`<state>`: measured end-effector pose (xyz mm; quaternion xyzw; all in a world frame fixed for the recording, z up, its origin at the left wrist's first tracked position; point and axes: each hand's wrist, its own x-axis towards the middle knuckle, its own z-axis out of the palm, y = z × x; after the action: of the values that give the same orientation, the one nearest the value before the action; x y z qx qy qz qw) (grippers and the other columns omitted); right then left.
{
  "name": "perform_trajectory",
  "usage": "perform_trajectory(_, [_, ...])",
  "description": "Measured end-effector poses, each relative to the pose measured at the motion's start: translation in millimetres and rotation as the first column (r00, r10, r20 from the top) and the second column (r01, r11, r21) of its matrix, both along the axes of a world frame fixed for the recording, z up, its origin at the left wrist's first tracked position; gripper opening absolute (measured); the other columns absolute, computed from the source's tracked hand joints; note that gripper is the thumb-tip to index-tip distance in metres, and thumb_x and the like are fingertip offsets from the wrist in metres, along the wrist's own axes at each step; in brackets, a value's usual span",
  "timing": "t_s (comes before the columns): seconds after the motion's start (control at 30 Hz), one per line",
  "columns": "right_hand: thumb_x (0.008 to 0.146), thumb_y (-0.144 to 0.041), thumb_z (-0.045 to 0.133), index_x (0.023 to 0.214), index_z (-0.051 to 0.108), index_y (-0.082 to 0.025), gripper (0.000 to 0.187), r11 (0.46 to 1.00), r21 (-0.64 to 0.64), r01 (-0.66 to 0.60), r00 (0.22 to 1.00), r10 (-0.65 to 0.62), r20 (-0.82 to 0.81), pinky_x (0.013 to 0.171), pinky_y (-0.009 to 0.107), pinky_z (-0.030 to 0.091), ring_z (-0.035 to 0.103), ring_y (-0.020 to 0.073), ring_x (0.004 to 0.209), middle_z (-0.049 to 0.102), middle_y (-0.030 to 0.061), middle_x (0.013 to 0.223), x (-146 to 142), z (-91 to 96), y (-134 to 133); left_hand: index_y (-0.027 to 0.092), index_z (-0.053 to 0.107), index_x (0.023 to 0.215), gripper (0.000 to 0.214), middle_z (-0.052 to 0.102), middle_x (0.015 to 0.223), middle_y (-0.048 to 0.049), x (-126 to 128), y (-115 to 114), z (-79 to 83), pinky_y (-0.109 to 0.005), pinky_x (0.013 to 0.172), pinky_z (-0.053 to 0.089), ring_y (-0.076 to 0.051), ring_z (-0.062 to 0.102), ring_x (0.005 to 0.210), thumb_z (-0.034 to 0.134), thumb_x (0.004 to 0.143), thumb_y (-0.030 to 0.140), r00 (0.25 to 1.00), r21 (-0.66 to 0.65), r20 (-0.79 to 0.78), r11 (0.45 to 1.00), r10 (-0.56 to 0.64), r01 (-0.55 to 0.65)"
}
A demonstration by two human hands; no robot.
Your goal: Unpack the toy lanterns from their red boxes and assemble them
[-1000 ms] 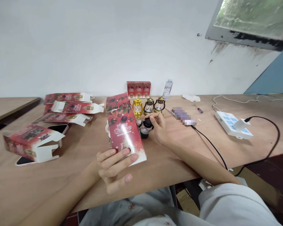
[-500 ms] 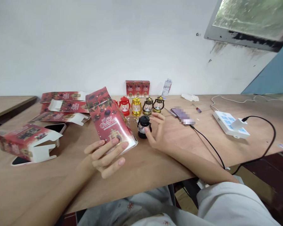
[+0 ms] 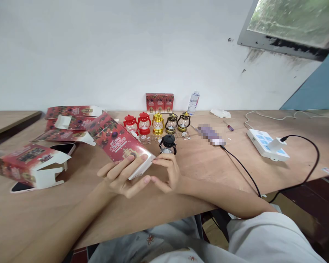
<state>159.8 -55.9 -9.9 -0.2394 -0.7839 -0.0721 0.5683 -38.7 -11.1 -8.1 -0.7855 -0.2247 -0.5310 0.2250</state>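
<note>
My left hand (image 3: 122,176) grips a long red Christmas carton (image 3: 115,142) by its near end, tilted up and to the left above the wooden table (image 3: 197,171). My right hand (image 3: 166,173) is beside it, with fingertips curled onto the carton's white near end. A small black lantern (image 3: 168,144) stands just beyond my right hand, free of both hands. Behind it stands a row of small lanterns: two red lanterns (image 3: 137,124), a gold one (image 3: 158,124) and two dark ones (image 3: 178,122).
Flat and half-folded red cartons (image 3: 71,124) lie at the left, one carton (image 3: 30,164) resting over a phone. Three small red boxes (image 3: 159,102) and a bottle (image 3: 194,102) stand by the wall. A phone (image 3: 211,134) with a black cable and a white power strip (image 3: 267,144) lie at the right.
My right hand let go of the black lantern and came back to the carton's near end. My left hand tipped the carton further to the left, uncovering the red lanterns.
</note>
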Motion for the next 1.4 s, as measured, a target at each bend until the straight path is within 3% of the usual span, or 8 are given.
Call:
perform_trajectory(0.07, [0.084, -0.027, 0.052, 0.115, 0.042, -0.021, 0.033, 0.996, -0.063, -0.065, 0.998, 0.064, -0.028, 0.072, 0.034, 0.049, 0.053, 0.0187, 0.085, 0.050, 0.0067, 0.093, 0, 2.2, 0, 0.038, 0.052, 0.095, 0.029, 0.072, 0.085, 0.0089, 4, -5, 8.4, -0.032, 0.064, 0.035, -0.016, 0.061, 0.072, 0.070, 0.072, 0.042, 0.993, 0.374, -0.114, 0.927, 0.029, 0.016])
perform_trajectory(0.13, [0.084, -0.027, 0.053, 0.105, 0.044, -0.021, 0.023, 0.981, -0.132, -0.139, 0.990, 0.134, -0.052, 0.070, 0.033, 0.047, 0.051, 0.0171, 0.079, 0.049, 0.0037, 0.086, 1, 4.1, 2, 0.037, 0.053, 0.095, 0.028, 0.072, 0.093, 0.0078, 9, -9, 16.0, -0.030, 0.066, 0.035, -0.015, 0.061, 0.082, 0.070, 0.074, 0.034, 0.980, 0.511, -0.181, 0.859, 0.080, 0.024])
perform_trajectory(0.47, [0.078, -0.034, 0.064, 0.082, 0.039, -0.022, 0.028, 0.964, -0.164, -0.211, 0.973, 0.190, -0.131, 0.063, 0.028, 0.043, 0.045, 0.0145, 0.074, 0.045, 0.0004, 0.079, -1, 1.6, 9, 0.033, 0.051, 0.101, 0.024, 0.072, 0.101, 0.0028, 15, -14, 15.8, -0.031, 0.072, 0.033, -0.014, 0.059, 0.085, 0.063, 0.080, 0.032, 0.977, 0.512, -0.184, 0.859, 0.109, 0.000])
perform_trajectory(0.73, [0.077, -0.034, 0.065, 0.076, 0.038, -0.021, 0.030, 0.951, -0.183, -0.250, 0.964, 0.227, -0.139, 0.067, 0.030, 0.045, 0.046, 0.0154, 0.077, 0.041, 0.0008, 0.079, 1, -0.1, 9, 0.034, 0.049, 0.104, 0.020, 0.072, 0.098, 0.0063, 18, -20, 16.6, -0.031, 0.070, 0.034, -0.013, 0.057, 0.081, 0.056, 0.086, 0.032, 0.974, 0.465, -0.136, 0.880, 0.183, -0.100])
perform_trajectory(0.9, [0.081, -0.043, 0.057, 0.072, 0.043, -0.020, 0.029, 0.936, -0.180, -0.302, 0.951, 0.282, -0.130, 0.068, 0.032, 0.046, 0.047, 0.0167, 0.080, 0.040, 0.0024, 0.081, 4, 0.3, 10, 0.029, 0.052, 0.097, 0.020, 0.073, 0.092, 0.0036, 18, -19, 21.3, -0.031, 0.070, 0.033, -0.014, 0.057, 0.080, 0.064, 0.081, 0.026, 0.978, 0.491, -0.129, 0.867, 0.166, -0.082])
perform_trajectory(1.03, [0.085, -0.030, 0.053, 0.065, 0.044, -0.019, 0.025, 0.942, -0.233, -0.241, 0.970, 0.223, -0.098, 0.062, 0.029, 0.045, 0.047, 0.0142, 0.076, 0.041, 0.0029, 0.081, 3, 3.1, 6, 0.029, 0.053, 0.095, 0.018, 0.074, 0.090, 0.0035, 19, -20, 26.1, -0.031, 0.072, 0.032, -0.015, 0.057, 0.084, 0.064, 0.081, 0.024, 0.971, 0.482, -0.144, 0.871, 0.191, -0.100])
perform_trajectory(1.17, [0.085, -0.019, 0.054, 0.084, 0.054, -0.019, 0.002, 0.976, -0.183, -0.118, 0.990, 0.101, -0.097, 0.069, 0.030, 0.048, 0.050, 0.0144, 0.081, 0.048, 0.0032, 0.084, 0, 4.6, 3, 0.029, 0.054, 0.094, 0.015, 0.073, 0.095, 0.0036, 18, -20, 24.7, -0.032, 0.072, 0.031, -0.015, 0.058, 0.086, 0.063, 0.082, 0.027, 0.968, 0.475, -0.132, 0.871, 0.215, -0.128])
perform_trajectory(1.4, [0.086, -0.009, 0.047, 0.103, 0.057, -0.021, 0.023, 0.983, -0.138, -0.119, 0.992, 0.112, -0.057, 0.069, 0.028, 0.051, 0.052, 0.0144, 0.090, 0.045, 0.0073, 0.100, -4, -0.3, 2, 0.031, 0.056, 0.098, 0.025, 0.071, 0.104, 0.0032, 15, -15, 16.2, -0.033, 0.075, 0.030, -0.016, 0.057, 0.089, 0.069, 0.077, 0.025, 0.967, 0.469, -0.105, 0.869, 0.231, -0.157])
